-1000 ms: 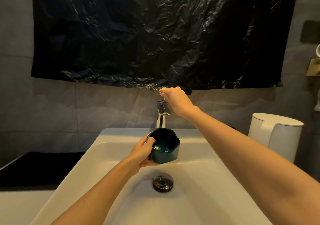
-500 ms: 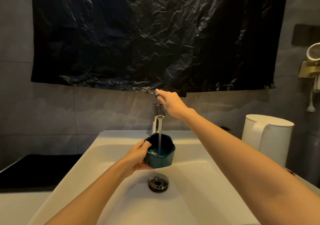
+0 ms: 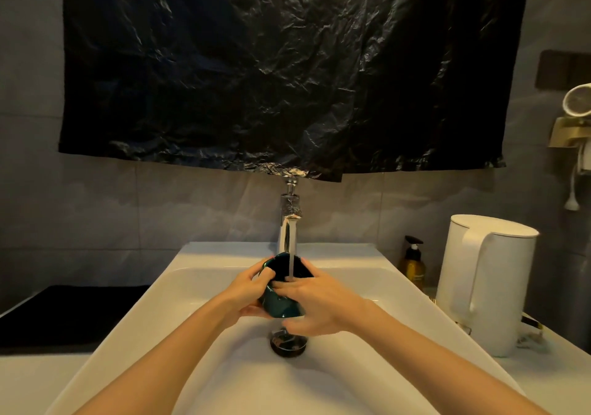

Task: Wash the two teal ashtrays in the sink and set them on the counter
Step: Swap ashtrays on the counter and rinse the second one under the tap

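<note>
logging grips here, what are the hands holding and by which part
Both hands hold one teal ashtray: left hand grips its left rim, right hand its right side.

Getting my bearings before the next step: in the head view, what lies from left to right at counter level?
Black flat mat → teal glazed ashtray → amber pump bottle → white lidded kettle.

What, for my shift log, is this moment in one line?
step: rinse | left hand: grips ashtray | right hand: grips ashtray | tap: running onto ashtray | ashtray: over sink
</note>
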A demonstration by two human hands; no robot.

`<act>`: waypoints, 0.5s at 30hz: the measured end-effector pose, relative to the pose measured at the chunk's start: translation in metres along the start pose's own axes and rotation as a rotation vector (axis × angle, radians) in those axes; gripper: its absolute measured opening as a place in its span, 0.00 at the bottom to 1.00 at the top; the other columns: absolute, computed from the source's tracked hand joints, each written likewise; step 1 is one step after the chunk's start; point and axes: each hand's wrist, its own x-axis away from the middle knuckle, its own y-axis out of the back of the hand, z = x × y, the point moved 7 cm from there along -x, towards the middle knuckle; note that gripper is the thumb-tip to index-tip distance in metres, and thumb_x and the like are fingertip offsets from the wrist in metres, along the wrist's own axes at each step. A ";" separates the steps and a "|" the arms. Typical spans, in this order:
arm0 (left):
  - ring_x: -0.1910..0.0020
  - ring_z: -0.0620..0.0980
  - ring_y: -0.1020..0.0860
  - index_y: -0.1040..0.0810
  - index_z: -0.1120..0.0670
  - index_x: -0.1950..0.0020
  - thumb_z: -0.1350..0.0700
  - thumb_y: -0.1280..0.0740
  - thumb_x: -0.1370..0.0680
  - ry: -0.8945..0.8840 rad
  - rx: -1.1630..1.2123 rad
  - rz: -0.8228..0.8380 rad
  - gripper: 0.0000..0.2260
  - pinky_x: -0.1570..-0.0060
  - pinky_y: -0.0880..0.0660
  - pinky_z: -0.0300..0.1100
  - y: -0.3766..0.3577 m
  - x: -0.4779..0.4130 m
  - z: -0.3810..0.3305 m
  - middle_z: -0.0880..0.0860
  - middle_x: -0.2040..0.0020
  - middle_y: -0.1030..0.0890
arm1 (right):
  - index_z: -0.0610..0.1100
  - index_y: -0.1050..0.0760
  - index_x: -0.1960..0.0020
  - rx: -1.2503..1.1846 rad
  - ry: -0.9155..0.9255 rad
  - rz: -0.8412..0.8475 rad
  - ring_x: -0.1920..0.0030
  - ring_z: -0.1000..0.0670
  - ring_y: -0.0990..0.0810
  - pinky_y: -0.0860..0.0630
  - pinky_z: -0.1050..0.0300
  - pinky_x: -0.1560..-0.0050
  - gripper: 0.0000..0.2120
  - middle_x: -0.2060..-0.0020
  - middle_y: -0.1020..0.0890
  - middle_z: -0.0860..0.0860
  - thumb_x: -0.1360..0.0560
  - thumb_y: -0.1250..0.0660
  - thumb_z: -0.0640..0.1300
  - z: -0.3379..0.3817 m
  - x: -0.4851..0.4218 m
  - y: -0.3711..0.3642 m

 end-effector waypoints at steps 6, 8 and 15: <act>0.52 0.54 0.20 0.29 0.45 0.34 0.54 0.43 0.18 -0.028 0.006 0.004 0.13 0.63 0.18 0.48 0.001 -0.001 -0.002 0.54 0.45 0.22 | 0.43 0.29 0.32 0.203 -0.031 -0.085 0.31 0.46 0.31 0.65 0.55 0.27 0.30 0.39 0.20 0.48 0.26 0.37 0.63 -0.001 0.001 0.009; 0.51 0.55 0.20 0.29 0.45 0.34 0.54 0.43 0.18 -0.029 0.001 -0.001 0.13 0.63 0.18 0.48 0.002 -0.003 -0.002 0.55 0.43 0.23 | 0.45 0.28 0.32 0.092 -0.054 -0.094 0.30 0.46 0.32 0.66 0.59 0.30 0.26 0.39 0.21 0.49 0.25 0.36 0.59 0.003 0.002 0.012; 0.51 0.55 0.20 0.28 0.44 0.35 0.54 0.43 0.18 -0.062 0.002 0.006 0.13 0.63 0.18 0.48 0.001 -0.002 -0.005 0.54 0.44 0.22 | 0.44 0.29 0.33 0.187 -0.097 -0.074 0.31 0.46 0.31 0.68 0.54 0.28 0.27 0.39 0.21 0.48 0.25 0.37 0.59 -0.003 -0.001 0.008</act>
